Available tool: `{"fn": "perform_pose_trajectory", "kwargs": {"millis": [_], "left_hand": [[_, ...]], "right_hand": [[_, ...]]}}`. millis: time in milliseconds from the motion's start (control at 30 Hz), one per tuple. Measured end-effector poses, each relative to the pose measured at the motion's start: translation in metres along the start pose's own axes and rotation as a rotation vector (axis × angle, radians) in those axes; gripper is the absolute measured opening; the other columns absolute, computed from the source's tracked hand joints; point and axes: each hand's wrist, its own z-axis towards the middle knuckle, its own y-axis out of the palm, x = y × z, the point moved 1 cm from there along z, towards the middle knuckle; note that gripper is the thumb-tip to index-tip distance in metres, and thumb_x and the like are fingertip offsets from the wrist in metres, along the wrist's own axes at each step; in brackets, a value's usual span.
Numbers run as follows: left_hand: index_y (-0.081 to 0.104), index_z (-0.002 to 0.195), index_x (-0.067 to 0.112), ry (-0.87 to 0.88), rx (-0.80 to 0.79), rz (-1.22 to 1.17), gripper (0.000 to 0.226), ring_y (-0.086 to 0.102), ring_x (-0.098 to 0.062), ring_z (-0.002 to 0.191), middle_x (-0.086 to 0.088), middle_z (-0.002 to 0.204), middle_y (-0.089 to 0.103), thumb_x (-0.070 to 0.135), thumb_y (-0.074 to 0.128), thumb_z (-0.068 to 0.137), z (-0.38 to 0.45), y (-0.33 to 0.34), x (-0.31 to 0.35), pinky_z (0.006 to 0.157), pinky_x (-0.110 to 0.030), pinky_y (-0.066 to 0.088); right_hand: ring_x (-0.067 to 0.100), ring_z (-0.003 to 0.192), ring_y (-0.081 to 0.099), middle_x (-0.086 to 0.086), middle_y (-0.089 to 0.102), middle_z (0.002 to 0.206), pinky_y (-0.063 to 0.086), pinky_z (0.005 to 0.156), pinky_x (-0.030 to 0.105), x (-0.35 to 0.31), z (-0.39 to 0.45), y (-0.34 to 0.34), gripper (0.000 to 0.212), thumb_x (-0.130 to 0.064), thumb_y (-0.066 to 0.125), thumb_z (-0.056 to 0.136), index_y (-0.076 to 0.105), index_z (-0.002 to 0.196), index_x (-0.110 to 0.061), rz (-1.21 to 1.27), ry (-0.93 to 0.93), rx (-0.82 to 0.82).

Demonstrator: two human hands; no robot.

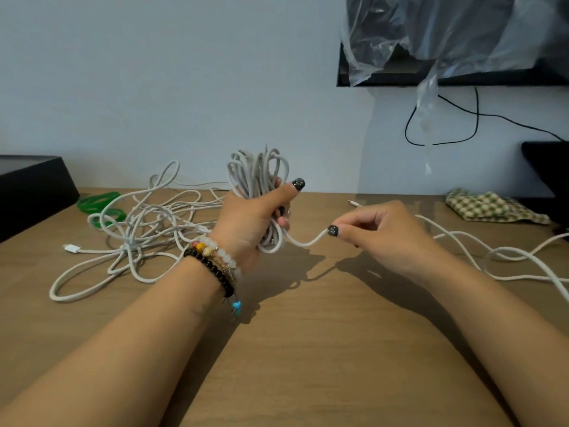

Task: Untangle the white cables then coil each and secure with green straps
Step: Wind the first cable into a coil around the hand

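My left hand grips a coiled bundle of white cable, held upright above the wooden table. A free run of that cable leaves the bottom of the bundle and goes to my right hand, which pinches it between thumb and fingers. Beyond my right hand the loose cable trails in loops across the table to the right. A tangled heap of white cable with a white plug lies at the left. Green straps lie behind that heap.
A black box stands at the left edge. A checked green cloth lies at the back right beside a dark object. A plastic-covered screen hangs on the wall with black wires below it.
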Motion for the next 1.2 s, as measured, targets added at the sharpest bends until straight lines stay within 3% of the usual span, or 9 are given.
{"fn": "perform_pose_trajectory", "kwargs": {"millis": [133, 267, 467, 633, 733, 867, 1200], "left_hand": [[0.057, 0.074, 0.01, -0.002, 0.028, 0.192, 0.018, 0.055, -0.013, 0.044, 0.0, 0.05, 0.057, 0.003, 0.066, 0.088, -0.001, 0.003, -0.008, 0.05, -0.026, 0.049], [0.066, 0.078, 0.011, -0.088, -0.007, 0.285, 0.013, 0.07, -0.019, 0.068, -0.005, 0.071, 0.072, 0.005, 0.064, 0.09, -0.005, 0.01, -0.023, 0.065, -0.033, 0.059], [0.064, 0.093, 0.002, -0.213, -0.115, 0.167, 0.008, 0.068, -0.024, 0.06, -0.013, 0.068, 0.069, 0.007, 0.057, 0.095, -0.011, 0.017, -0.024, 0.057, -0.031, 0.057], [0.06, 0.084, 0.004, -0.252, -0.105, 0.099, 0.012, 0.051, -0.015, 0.044, -0.005, 0.051, 0.051, 0.004, 0.055, 0.095, -0.01, 0.019, -0.022, 0.048, -0.027, 0.05], [0.053, 0.077, 0.008, -0.275, -0.085, 0.013, 0.02, 0.045, -0.013, 0.041, -0.004, 0.056, 0.047, 0.014, 0.057, 0.096, -0.005, 0.016, -0.021, 0.045, -0.026, 0.046], [0.049, 0.073, 0.013, -0.303, -0.086, -0.068, 0.027, 0.041, -0.011, 0.042, -0.001, 0.057, 0.044, 0.023, 0.058, 0.096, 0.001, 0.008, -0.017, 0.045, -0.024, 0.04], [0.052, 0.082, 0.016, -0.287, -0.214, -0.031, 0.034, 0.041, -0.011, 0.046, 0.001, 0.059, 0.044, 0.044, 0.069, 0.072, -0.004, 0.009, -0.016, 0.048, -0.024, 0.036]], "right_hand": [[0.001, 0.061, 0.053, -0.005, 0.066, 0.068, 0.04, 0.057, 0.009, 0.0, 0.001, 0.007, 0.015, -0.012, 0.074, 0.082, 0.076, 0.073, -0.025, 0.012, -0.124, 0.057], [0.001, 0.06, 0.056, -0.006, 0.064, 0.067, 0.042, 0.057, 0.01, -0.001, -0.001, 0.012, 0.011, -0.009, 0.074, 0.081, 0.078, 0.078, -0.019, 0.004, -0.208, 0.077], [0.009, 0.065, 0.067, 0.003, 0.07, 0.076, 0.052, 0.061, 0.015, -0.01, -0.007, 0.009, 0.012, -0.001, 0.071, 0.081, 0.078, 0.081, -0.011, 0.111, -0.246, 0.097], [0.009, 0.076, 0.07, -0.005, 0.073, 0.079, 0.057, 0.073, 0.021, -0.012, -0.008, 0.012, 0.013, -0.004, 0.072, 0.082, 0.078, 0.082, -0.015, 0.124, -0.229, 0.054], [0.003, 0.069, 0.065, -0.01, 0.073, 0.075, 0.052, 0.067, 0.017, -0.008, -0.003, 0.002, 0.015, -0.011, 0.072, 0.083, 0.076, 0.081, -0.024, 0.145, -0.2, 0.1], [0.011, 0.068, 0.058, 0.002, 0.072, 0.076, 0.047, 0.066, 0.028, -0.003, 0.002, -0.008, 0.016, -0.018, 0.074, 0.082, 0.073, 0.073, -0.031, 0.166, -0.189, 0.181], [-0.002, 0.058, 0.055, -0.016, 0.068, 0.062, 0.043, 0.058, 0.011, -0.001, 0.004, -0.004, 0.02, -0.011, 0.074, 0.082, 0.072, 0.074, -0.029, 0.182, -0.252, 0.207]]}}
